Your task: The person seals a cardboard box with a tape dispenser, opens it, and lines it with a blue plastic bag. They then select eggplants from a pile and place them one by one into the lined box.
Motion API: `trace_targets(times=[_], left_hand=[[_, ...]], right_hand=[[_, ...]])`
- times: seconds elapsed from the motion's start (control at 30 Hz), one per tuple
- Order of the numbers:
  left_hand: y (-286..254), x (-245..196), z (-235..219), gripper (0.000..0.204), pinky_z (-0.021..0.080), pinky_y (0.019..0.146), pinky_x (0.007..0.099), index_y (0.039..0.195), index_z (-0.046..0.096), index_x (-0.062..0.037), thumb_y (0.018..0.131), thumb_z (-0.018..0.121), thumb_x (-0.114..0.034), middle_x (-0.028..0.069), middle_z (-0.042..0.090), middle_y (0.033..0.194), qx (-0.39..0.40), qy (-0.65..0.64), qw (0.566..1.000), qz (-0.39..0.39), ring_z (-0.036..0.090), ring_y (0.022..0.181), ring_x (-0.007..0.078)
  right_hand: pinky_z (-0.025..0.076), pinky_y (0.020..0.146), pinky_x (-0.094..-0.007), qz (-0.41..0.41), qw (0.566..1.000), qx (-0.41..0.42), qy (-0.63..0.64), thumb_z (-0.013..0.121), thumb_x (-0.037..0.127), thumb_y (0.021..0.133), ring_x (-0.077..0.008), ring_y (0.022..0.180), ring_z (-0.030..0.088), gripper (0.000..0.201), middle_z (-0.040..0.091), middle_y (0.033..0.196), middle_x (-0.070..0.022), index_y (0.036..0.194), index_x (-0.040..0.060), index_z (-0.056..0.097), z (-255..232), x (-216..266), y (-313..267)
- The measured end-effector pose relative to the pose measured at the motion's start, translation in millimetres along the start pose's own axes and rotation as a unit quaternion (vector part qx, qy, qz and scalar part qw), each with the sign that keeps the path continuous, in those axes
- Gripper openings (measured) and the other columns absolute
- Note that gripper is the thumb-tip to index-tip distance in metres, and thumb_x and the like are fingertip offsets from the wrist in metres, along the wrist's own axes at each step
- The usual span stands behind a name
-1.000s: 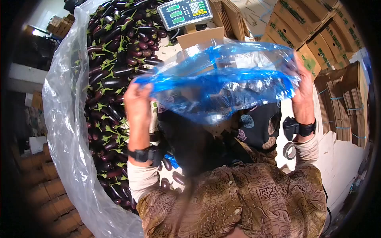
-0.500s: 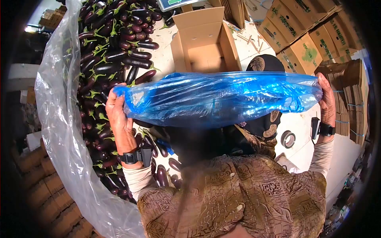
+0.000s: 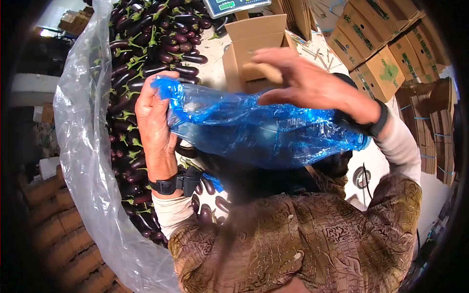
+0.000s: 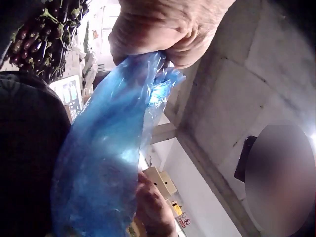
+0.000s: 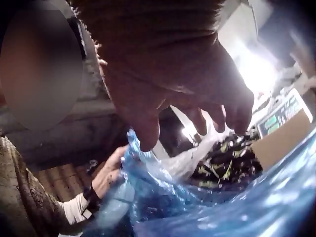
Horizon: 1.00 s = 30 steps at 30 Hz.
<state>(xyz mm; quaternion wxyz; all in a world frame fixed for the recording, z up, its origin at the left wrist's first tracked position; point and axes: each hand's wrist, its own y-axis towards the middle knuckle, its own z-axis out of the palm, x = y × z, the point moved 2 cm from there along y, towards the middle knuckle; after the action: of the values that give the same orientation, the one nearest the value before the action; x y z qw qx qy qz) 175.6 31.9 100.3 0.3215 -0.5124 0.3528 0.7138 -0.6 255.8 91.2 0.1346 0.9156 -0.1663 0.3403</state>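
Observation:
A thin blue plastic bag [image 3: 278, 129] stretches across in front of the body, crumpled and see-through. At its left end my left hand [image 3: 154, 115] grips a bunched edge of the film. My right hand [image 3: 317, 80] is over the bag's upper edge, fingers extended and thumb apart from them. In the right wrist view that hand [image 5: 173, 84] reaches over the blue film [image 5: 163, 207] with fingers spread and nothing pinched between them. The left wrist view has the film [image 4: 98, 168] hanging from my left hand [image 4: 168, 29]. Just beyond the bag stands an open cardboard box [image 3: 256, 29].
A long heap of eggplants [image 3: 141, 63] lies on the left, bordered by clear plastic sheeting [image 3: 83, 122]. A digital scale [image 3: 229, 5] stands behind the box. Flattened cartons [image 3: 427, 117] and printed boxes [image 3: 381, 68] are stacked at right, near a tape roll [image 3: 361, 177].
The bag was stretched wide between both hands. My right hand has since let go of its right end and swung inward to the left over the bag; my left hand keeps its grip.

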Motion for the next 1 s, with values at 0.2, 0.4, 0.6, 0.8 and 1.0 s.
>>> trace_targets(times=[0.2,0.4,0.6,0.8,1.0], left_hand=[[16.0,-10.1,-2.4,0.024,0.051,0.079,0.0238,0.113,0.060,0.0011,0.092,0.063,-0.012,0.0058,0.064,0.107,-0.001,0.003,1.000,0.029,0.061,0.087,0.0092],[33.9,4.5,-8.7,0.019,0.051,0.073,0.0213,0.108,0.062,0.0012,0.094,0.062,-0.012,0.0036,0.067,0.094,-0.030,0.020,0.999,-0.003,0.061,0.080,0.0073],[58.4,50.3,-36.9,0.013,0.047,0.065,0.0188,0.102,0.064,-0.0001,0.095,0.060,-0.010,0.0000,0.065,0.087,-0.074,0.042,0.995,-0.048,0.056,0.072,0.0042],[90.8,79.4,-68.2,0.013,0.042,0.067,0.0206,0.098,0.064,-0.0014,0.095,0.057,-0.012,-0.0028,0.061,0.083,-0.145,0.151,0.977,-0.028,0.051,0.073,0.0045],[125.5,109.5,-85.0,0.013,0.041,0.065,0.0211,0.095,0.064,-0.0023,0.095,0.058,-0.013,-0.0033,0.059,0.081,-0.174,0.214,0.960,-0.040,0.049,0.070,0.0049]], right_hand=[[0.048,0.086,-0.0344,0.062,0.945,0.212,0.242,0.068,0.035,0.086,-0.0244,0.095,0.064,0.039,0.068,0.097,-0.0148,0.107,0.0018,0.066,30.8,1.9,48.2],[0.048,0.070,-0.0251,0.051,0.844,0.060,0.530,0.067,0.012,0.084,-0.0097,0.075,0.059,0.014,0.062,0.079,-0.0028,0.077,0.0058,0.056,-16.7,-39.9,62.9],[0.037,0.052,-0.0186,0.132,0.851,-0.017,0.508,0.063,0.012,0.090,-0.0015,0.058,0.040,0.021,0.046,0.069,0.0076,0.075,0.0129,0.048,-86.1,-99.6,49.0],[0.031,0.057,-0.0197,0.179,0.940,-0.143,0.251,0.061,0.022,0.095,-0.0024,0.064,0.037,0.025,0.043,0.070,0.0086,0.076,0.0119,0.047,-96.6,-167.9,54.5],[0.034,0.060,-0.0209,0.168,0.964,-0.175,0.106,0.057,0.027,0.097,-0.0031,0.066,0.039,0.025,0.046,0.071,0.0083,0.079,0.0096,0.055,-91.6,-196.5,79.8]])
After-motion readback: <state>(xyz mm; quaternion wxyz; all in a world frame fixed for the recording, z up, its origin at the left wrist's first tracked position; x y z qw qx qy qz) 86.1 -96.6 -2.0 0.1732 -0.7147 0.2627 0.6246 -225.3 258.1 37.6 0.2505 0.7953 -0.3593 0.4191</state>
